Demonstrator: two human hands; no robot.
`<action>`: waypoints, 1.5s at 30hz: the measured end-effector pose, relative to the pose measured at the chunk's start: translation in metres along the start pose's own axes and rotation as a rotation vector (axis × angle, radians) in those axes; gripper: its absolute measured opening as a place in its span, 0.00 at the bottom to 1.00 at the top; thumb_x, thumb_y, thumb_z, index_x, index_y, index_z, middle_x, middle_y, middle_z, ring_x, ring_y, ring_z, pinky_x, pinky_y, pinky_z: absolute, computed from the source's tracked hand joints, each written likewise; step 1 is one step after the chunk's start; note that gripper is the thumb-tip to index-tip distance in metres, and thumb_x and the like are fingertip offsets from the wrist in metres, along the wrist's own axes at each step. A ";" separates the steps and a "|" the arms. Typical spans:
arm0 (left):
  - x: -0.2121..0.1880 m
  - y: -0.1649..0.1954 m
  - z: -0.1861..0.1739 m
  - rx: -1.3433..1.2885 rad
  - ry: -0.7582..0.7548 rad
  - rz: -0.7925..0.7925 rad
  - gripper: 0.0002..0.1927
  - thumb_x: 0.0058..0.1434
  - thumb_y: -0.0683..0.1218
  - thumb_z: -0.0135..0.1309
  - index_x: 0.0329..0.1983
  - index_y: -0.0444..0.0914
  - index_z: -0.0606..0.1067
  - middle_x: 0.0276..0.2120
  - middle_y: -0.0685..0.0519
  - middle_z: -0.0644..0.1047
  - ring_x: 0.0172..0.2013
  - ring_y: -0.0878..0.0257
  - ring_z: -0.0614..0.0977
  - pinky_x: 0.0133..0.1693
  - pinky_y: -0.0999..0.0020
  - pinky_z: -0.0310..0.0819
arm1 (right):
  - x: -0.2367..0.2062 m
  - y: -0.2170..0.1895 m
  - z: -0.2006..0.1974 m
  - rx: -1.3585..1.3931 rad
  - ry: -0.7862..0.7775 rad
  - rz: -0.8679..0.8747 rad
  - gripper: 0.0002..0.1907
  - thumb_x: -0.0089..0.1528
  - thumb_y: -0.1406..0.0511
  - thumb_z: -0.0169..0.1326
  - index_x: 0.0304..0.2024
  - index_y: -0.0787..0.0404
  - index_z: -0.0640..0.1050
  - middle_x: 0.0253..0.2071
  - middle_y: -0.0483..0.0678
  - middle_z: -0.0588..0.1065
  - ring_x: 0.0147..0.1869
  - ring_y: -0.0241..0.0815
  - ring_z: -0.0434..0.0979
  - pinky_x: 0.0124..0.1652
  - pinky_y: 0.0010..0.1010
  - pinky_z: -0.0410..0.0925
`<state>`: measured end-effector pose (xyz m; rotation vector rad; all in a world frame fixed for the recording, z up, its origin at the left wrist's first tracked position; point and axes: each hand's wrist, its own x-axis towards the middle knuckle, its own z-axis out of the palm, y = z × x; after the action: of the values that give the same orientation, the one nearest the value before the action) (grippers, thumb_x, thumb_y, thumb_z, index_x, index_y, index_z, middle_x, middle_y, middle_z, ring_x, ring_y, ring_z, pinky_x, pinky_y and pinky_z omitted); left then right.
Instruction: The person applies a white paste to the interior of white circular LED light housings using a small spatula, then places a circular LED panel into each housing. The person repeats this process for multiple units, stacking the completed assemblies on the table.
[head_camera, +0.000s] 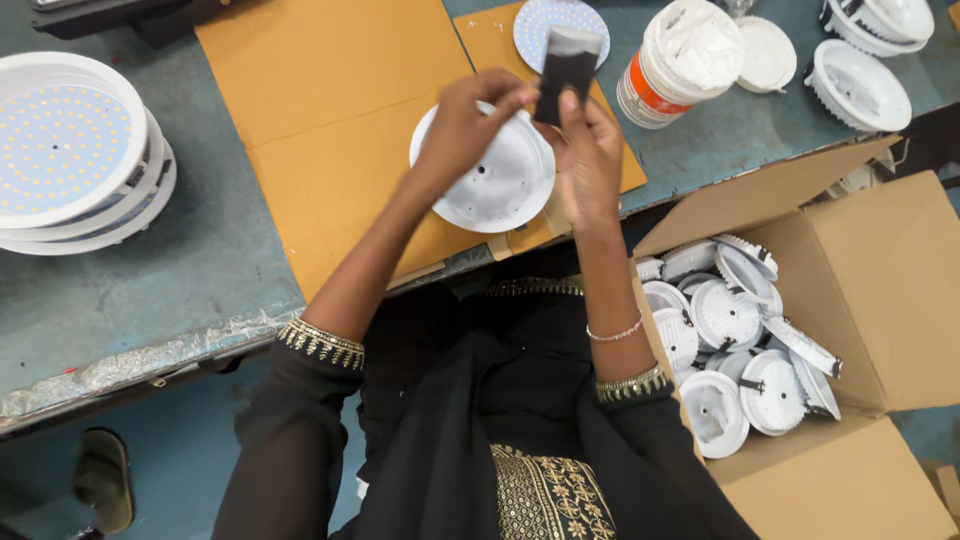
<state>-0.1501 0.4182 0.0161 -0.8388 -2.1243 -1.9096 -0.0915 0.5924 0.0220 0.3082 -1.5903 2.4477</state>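
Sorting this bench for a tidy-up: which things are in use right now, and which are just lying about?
In use:
left hand
right hand
black spreader
white round housing

Lying about:
stacked light panels
paste tub
box of housings
cardboard sheet

Grey-blue desk (150, 290): brown cardboard sheet (330, 110), stacked round LED panels (75, 150) left, white tub (680, 60) far right.

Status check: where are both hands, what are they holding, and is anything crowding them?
Left hand grips white round housing over cardboard sheet. Right hand holds dark flat scraper above it. White tub close right, not touching.
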 end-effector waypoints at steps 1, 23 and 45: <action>0.007 -0.008 -0.015 0.162 0.085 -0.057 0.19 0.67 0.55 0.59 0.42 0.33 0.79 0.34 0.48 0.83 0.37 0.62 0.85 0.41 0.66 0.78 | -0.002 0.001 -0.005 -0.043 0.056 -0.007 0.19 0.72 0.59 0.53 0.56 0.70 0.77 0.53 0.51 0.79 0.55 0.41 0.79 0.58 0.36 0.72; -0.006 -0.035 -0.066 -0.816 -0.061 -0.692 0.24 0.62 0.49 0.58 0.58 0.36 0.67 0.45 0.50 0.77 0.44 0.63 0.82 0.47 0.66 0.82 | 0.044 -0.087 -0.117 -0.946 0.177 -0.419 0.13 0.74 0.65 0.61 0.50 0.67 0.72 0.40 0.46 0.75 0.41 0.36 0.80 0.42 0.29 0.74; -0.009 -0.042 -0.078 -0.861 0.063 -0.635 0.16 0.57 0.44 0.53 0.48 0.37 0.70 0.39 0.53 0.75 0.42 0.64 0.78 0.45 0.67 0.76 | 0.165 -0.149 -0.197 -1.483 -0.362 0.263 0.22 0.62 0.62 0.62 0.56 0.66 0.80 0.46 0.52 0.81 0.49 0.44 0.79 0.52 0.36 0.69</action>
<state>-0.1832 0.3398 -0.0114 -0.1498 -1.5827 -3.2060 -0.2191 0.8417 0.1211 0.2499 -3.1333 0.7331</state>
